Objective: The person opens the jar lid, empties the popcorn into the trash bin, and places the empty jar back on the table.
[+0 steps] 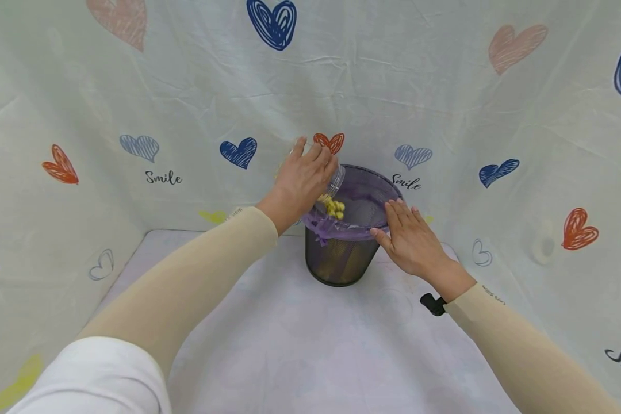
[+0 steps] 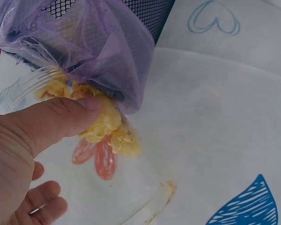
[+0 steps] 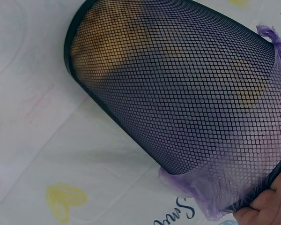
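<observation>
A black mesh wastebasket (image 1: 336, 261) stands on the pale table, lined with a purple plastic bag (image 2: 117, 42) folded over its rim. My left hand (image 1: 307, 175) grips a clear plastic jar (image 1: 336, 179), tilted with its mouth over the basket. Yellow popcorn (image 1: 333, 207) is at the jar's mouth and tumbling toward the bag; more pieces show through the jar wall beside the thumb in the left wrist view. My right hand (image 1: 411, 238) rests on the right side of the rim, fingers extended. Through the mesh, a yellowish mass shows low in the basket in the right wrist view.
A white curtain (image 1: 186, 103) printed with hearts and "Smile" hangs behind the table and along both sides. The pale tabletop (image 1: 300, 351) extends in front of the basket. A small black object (image 1: 433, 305) sits by the right wrist.
</observation>
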Demonstrator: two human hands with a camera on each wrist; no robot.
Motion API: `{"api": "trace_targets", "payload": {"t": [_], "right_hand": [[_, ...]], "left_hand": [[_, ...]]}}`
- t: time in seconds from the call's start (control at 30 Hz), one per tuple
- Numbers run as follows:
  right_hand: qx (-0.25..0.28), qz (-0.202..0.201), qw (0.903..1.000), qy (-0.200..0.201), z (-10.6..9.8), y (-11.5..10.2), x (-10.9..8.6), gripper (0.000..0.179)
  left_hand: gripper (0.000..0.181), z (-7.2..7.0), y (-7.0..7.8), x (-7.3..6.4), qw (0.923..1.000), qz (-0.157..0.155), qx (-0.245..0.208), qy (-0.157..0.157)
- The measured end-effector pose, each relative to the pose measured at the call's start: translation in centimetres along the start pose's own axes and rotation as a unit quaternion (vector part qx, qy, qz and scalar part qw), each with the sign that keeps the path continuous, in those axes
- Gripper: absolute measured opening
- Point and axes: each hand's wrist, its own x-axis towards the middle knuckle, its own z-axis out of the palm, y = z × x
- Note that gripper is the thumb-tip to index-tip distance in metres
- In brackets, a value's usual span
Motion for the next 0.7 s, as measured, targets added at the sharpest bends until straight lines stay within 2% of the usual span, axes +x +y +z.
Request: {"api": "trace_targets", "payload": {"t": [0.43, 0.7], "right_hand": [[0.004, -0.002, 1.0, 0.003, 0.06, 0.04, -0.06, 0.081], [0.005, 0.0, 1.0, 0.005, 0.12, 0.04, -0.1, 0.082]], "left_hand": [[0.076, -0.03, -0.09, -0.01, 0.9998, 0.004, 0.0, 0.018], [0.078, -0.03, 0.38, -0.09, 0.9983, 0.022, 0.045, 0.032]]}}
